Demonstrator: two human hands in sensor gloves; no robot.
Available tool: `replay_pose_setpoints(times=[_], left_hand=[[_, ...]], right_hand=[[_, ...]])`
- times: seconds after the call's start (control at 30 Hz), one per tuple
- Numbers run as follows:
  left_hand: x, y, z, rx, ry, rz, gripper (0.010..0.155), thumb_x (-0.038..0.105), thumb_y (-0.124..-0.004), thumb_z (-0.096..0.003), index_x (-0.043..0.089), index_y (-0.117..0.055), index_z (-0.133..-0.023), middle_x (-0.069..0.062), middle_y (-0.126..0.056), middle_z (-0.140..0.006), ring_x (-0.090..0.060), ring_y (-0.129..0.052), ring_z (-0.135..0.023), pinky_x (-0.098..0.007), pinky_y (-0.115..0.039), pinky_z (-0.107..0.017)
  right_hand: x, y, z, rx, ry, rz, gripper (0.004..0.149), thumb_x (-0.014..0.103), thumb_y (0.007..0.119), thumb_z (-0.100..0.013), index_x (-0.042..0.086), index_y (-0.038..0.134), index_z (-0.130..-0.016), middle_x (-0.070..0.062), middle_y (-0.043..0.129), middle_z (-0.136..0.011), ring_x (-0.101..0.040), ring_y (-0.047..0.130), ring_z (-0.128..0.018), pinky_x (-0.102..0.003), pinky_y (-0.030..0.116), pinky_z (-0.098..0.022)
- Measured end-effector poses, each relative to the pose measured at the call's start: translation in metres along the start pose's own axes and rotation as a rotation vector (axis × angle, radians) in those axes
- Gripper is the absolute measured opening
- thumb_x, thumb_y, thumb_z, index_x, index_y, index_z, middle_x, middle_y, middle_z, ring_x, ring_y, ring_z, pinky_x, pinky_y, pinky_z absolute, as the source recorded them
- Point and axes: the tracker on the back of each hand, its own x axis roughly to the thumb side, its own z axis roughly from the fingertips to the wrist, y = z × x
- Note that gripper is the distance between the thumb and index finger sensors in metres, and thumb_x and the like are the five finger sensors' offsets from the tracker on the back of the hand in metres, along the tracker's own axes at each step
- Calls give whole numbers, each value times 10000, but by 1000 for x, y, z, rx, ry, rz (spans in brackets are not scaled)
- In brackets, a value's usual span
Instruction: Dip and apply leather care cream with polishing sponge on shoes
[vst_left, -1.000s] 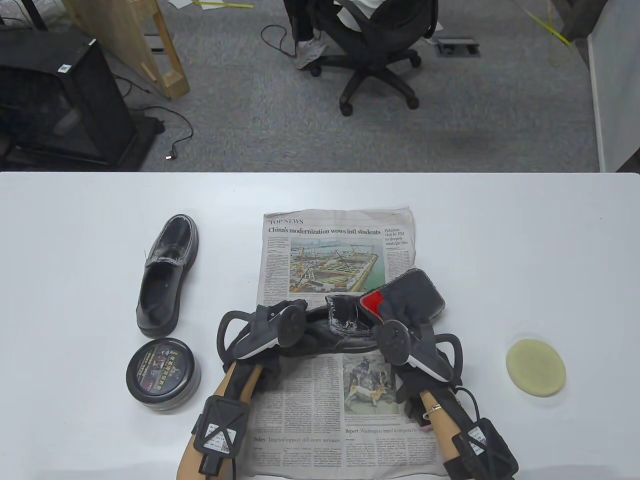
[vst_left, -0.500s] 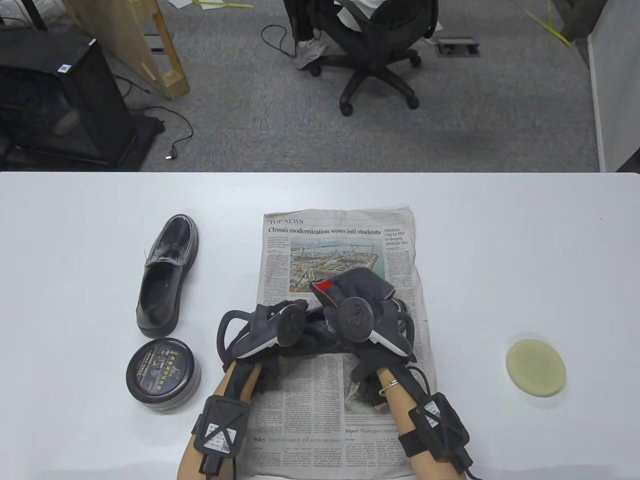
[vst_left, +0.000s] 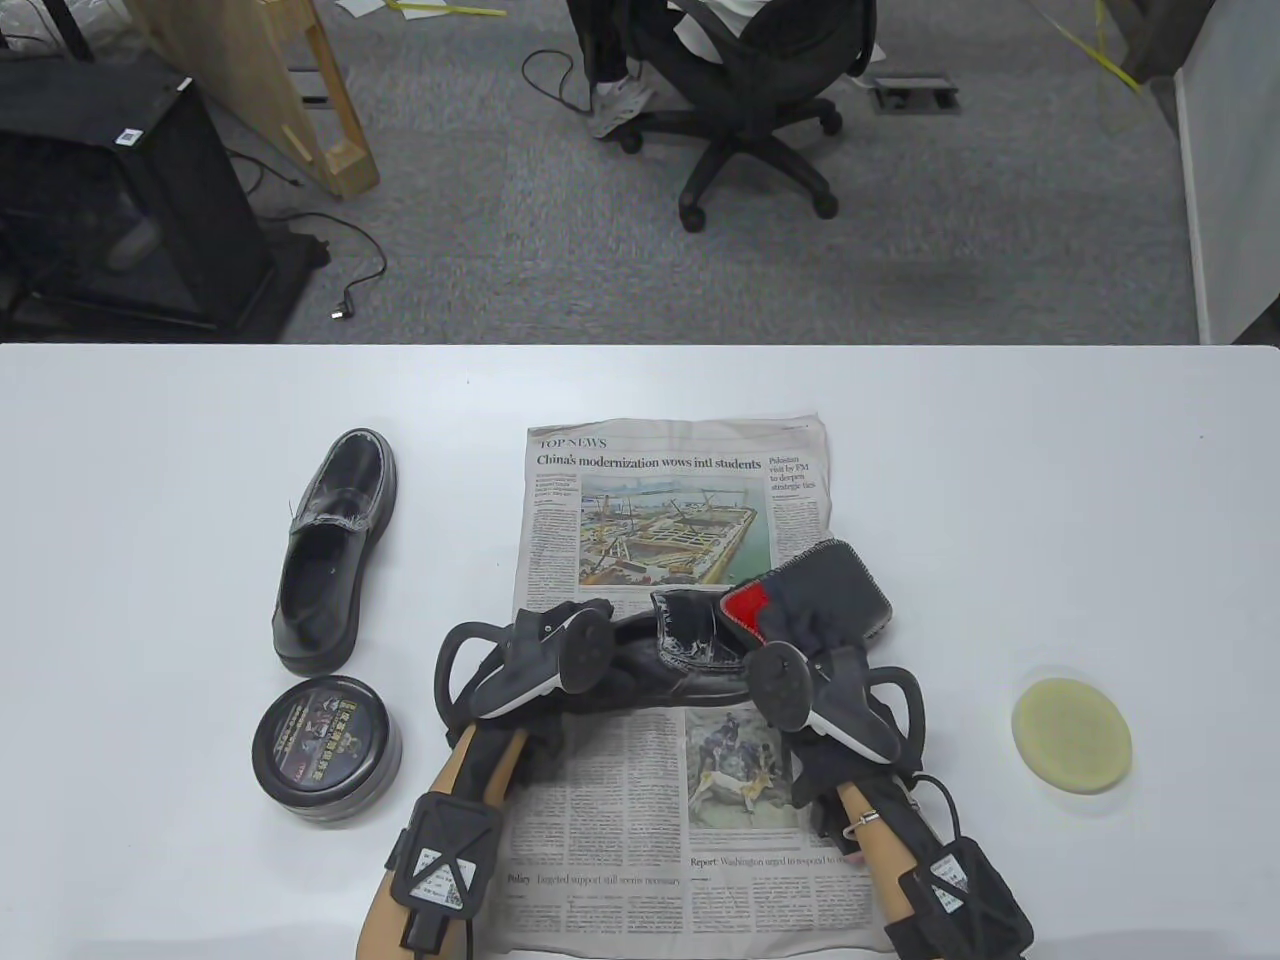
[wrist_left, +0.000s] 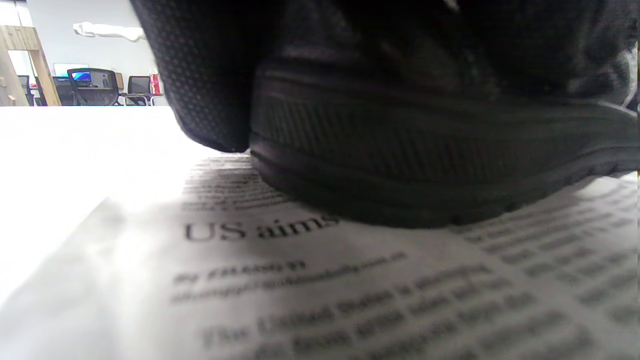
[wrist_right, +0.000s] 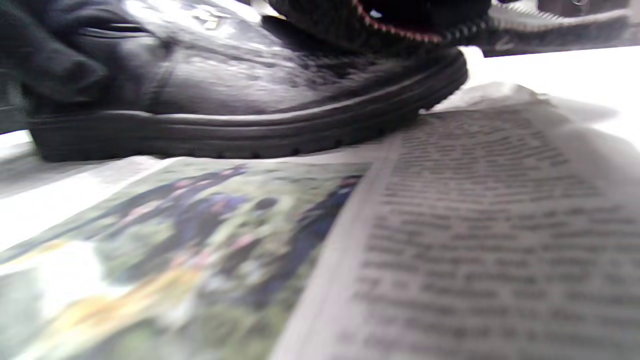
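Shoe (vst_left: 680, 665) lying sideways on newspaper (vst_left: 640, 790), being steadied at heel end by left hand (vst_left: 545, 650); grip hidden, cannot tell. Dark knitted mitt (vst_left: 825, 590) being pressed on toe by right hand (vst_left: 810, 680), worn inside; fingers hidden. Glossy black leather, ribbed rubber sole. Round foam sponge (vst_left: 1071, 736) lying untouched, well apart at right; cream tin (vst_left: 326, 748) lidded. Second shoe (vst_left: 335, 550) waiting. Dipping seemingly not begun.

This is an office. A black chair on wheels (vst_left: 745, 90) stands at 12 o'clock on grey carpet (vst_left: 960, 220).
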Motion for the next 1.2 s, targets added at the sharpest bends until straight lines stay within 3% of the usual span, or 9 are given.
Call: replay_pose_setpoints(times=[0.17, 0.33, 0.5, 0.7, 0.97, 1.2], left_hand=[[0, 0, -1, -6, -14, 7, 864, 688, -769, -301, 300, -654, -1064, 15, -861, -1048, -226, -942, -907, -386, -888, -648], [0, 0, -1, -8, -22, 12, 863, 681, -773, -299, 311, -645, -1068, 23, -848, -1060, -220, -929, -925, -400, -872, -668], [0, 0, -1, -10, -25, 10, 868, 680, -776, -299, 315, -635, -1074, 33, -845, -1066, -207, -922, -935, -413, -861, -679], [0, 0, 0, -7, -15, 0, 886, 693, -772, -295, 301, -636, -1078, 23, -857, -1052, -210, -932, -911, -394, -863, -666], [0, 1, 0, -6, -2, -9, 885, 697, -767, -300, 288, -645, -1075, 6, -867, -1039, -226, -941, -890, -391, -868, -650], [0, 0, 0, -8, -12, 7, 872, 687, -772, -297, 304, -644, -1070, 18, -858, -1047, -227, -930, -907, -413, -856, -656]], right_hand=[[32, -8, 6, -23, -159, -149, 584, 394, 397, -660, 82, 402, -1154, -246, 416, -1166, -556, 493, -1030, -625, 502, -711], [60, -16, -15, -33, -211, -232, 565, 412, 396, -659, 160, 390, -1164, -209, 363, -1199, -562, 429, -1050, -648, 462, -721], [56, -11, -43, -5, -107, -208, 570, 443, 382, -653, 201, 370, -1169, -192, 357, -1215, -539, 380, -1068, -634, 407, -729], [23, -5, -57, 32, 50, -176, 590, 448, 375, -652, 175, 356, -1174, -190, 377, -1214, -506, 361, -1083, -611, 364, -729], [-8, -3, -24, 15, 81, 13, 573, 412, 401, -655, 146, 363, -1162, -211, 334, -1188, -517, 378, -1066, -607, 417, -716], [20, -8, 5, -15, -99, -55, 575, 391, 413, -660, 80, 442, -1143, -248, 450, -1157, -554, 501, -1025, -623, 502, -704]])
